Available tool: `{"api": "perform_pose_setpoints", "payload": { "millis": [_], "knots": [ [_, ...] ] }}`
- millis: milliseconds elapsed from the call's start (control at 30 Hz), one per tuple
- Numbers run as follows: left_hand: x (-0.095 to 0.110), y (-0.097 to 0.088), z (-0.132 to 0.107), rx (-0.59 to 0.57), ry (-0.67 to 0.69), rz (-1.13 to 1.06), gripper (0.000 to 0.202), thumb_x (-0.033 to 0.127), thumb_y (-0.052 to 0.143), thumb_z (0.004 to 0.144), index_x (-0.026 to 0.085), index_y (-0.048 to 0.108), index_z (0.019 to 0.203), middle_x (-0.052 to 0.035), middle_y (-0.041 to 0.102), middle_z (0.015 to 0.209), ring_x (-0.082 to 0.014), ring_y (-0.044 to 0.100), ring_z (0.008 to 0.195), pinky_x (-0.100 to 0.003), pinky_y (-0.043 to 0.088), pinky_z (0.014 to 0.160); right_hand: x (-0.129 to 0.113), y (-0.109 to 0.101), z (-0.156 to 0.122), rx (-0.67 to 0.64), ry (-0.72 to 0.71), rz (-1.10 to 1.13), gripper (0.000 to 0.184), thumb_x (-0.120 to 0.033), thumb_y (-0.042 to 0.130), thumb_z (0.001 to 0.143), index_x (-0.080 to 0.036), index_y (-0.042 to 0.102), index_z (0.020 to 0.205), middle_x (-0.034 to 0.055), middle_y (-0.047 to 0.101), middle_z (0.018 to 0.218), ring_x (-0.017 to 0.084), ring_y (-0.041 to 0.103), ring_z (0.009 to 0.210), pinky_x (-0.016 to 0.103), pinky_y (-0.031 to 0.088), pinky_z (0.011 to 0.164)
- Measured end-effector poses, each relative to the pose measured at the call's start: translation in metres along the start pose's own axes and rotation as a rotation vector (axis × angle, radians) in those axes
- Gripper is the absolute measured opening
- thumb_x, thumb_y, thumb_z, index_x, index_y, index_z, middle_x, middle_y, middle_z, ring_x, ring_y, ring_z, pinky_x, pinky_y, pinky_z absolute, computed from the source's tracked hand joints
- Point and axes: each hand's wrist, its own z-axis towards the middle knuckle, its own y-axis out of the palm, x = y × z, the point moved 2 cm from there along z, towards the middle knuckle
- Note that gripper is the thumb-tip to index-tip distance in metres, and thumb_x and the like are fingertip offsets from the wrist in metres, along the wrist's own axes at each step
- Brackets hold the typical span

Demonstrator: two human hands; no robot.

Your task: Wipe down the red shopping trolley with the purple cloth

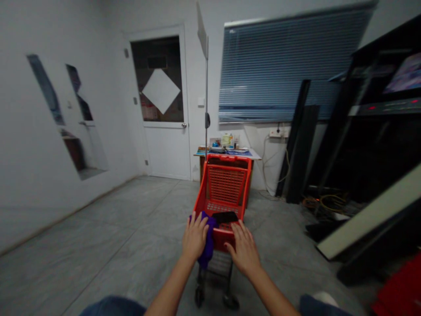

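Note:
A small red plastic shopping cart on castor wheels stands on the floor straight ahead of me. My left hand lies with spread fingers on a crumpled purple cloth draped over the cart's near edge. My right hand rests open on the red near rim, close to a black phone-like slab lying inside the basket. The cloth hangs down between my hands. My hands hide part of the near rim.
A cluttered small table stands just beyond the cart, against the wall, with a thin metal pole rising there. A white door is behind. Dark panels, tangled cables and a pale board crowd the right side.

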Motion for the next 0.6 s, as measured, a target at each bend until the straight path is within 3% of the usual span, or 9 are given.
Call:
{"api": "perform_pose_setpoints", "payload": {
  "millis": [100, 200, 300, 367, 467, 600],
  "knots": [
    [-0.005, 0.001, 0.002, 0.027, -0.099, 0.012, 0.04, 0.029, 0.035, 0.1, 0.025, 0.06, 0.131, -0.005, 0.05, 0.148, -0.0308, 0.031, 0.144, -0.056, 0.032, 0.115, 0.001, -0.003, 0.001, -0.032, 0.009, 0.026, 0.067, -0.054, 0.043, 0.095, -0.013, 0.04, 0.147, 0.0107, 0.043, 0.151, 0.027, 0.025, 0.146, 0.046, 0.028, 0.117],
    [0.021, 0.01, -0.001, 0.037, -0.122, 0.004, 0.041, 0.031, 0.036, 0.1, 0.023, 0.058, 0.134, -0.007, 0.046, 0.15, -0.0313, 0.029, 0.145, -0.055, 0.031, 0.115, -0.004, -0.003, 0.005, -0.081, 0.026, 0.061, 0.067, -0.053, 0.041, 0.096, -0.013, 0.037, 0.149, 0.0099, 0.039, 0.153, 0.026, 0.021, 0.148, 0.045, 0.026, 0.119],
    [0.053, 0.018, -0.002, 0.013, -0.061, -0.013, 0.041, 0.035, 0.039, 0.099, 0.024, 0.057, 0.134, -0.0075, 0.048, 0.15, -0.0311, 0.03, 0.145, -0.055, 0.03, 0.116, -0.007, -0.005, 0.009, -0.115, 0.02, 0.086, 0.066, -0.055, 0.037, 0.097, -0.015, 0.037, 0.149, 0.0092, 0.038, 0.154, 0.026, 0.02, 0.148, 0.046, 0.025, 0.119],
    [0.06, 0.018, 0.001, -0.009, -0.003, -0.02, 0.04, 0.038, 0.039, 0.099, 0.025, 0.059, 0.132, -0.0066, 0.051, 0.146, -0.0299, 0.034, 0.143, -0.055, 0.03, 0.116, -0.005, -0.008, 0.01, -0.127, 0.016, 0.085, 0.066, -0.056, 0.036, 0.097, -0.016, 0.036, 0.15, 0.0089, 0.037, 0.155, 0.025, 0.02, 0.148, 0.046, 0.024, 0.119],
    [0.04, 0.01, 0.008, -0.042, 0.042, 0.003, 0.039, 0.038, 0.038, 0.099, 0.027, 0.062, 0.128, -0.0041, 0.055, 0.143, -0.0285, 0.037, 0.142, -0.053, 0.028, 0.117, -0.002, -0.012, 0.01, -0.138, 0.011, 0.069, 0.065, -0.056, 0.034, 0.098, -0.016, 0.035, 0.15, 0.008, 0.036, 0.155, 0.024, 0.02, 0.148, 0.047, 0.022, 0.12],
    [-0.006, 0.001, 0.017, -0.023, -0.056, 0.082, 0.04, 0.034, 0.035, 0.1, 0.026, 0.061, 0.13, -0.0046, 0.052, 0.146, -0.0309, 0.033, 0.143, -0.054, 0.03, 0.115, -0.003, -0.012, 0.013, -0.149, 0.023, 0.06, 0.066, -0.055, 0.035, 0.098, -0.016, 0.033, 0.151, 0.0072, 0.033, 0.157, 0.024, 0.018, 0.148, 0.046, 0.021, 0.12]
  ]
}}
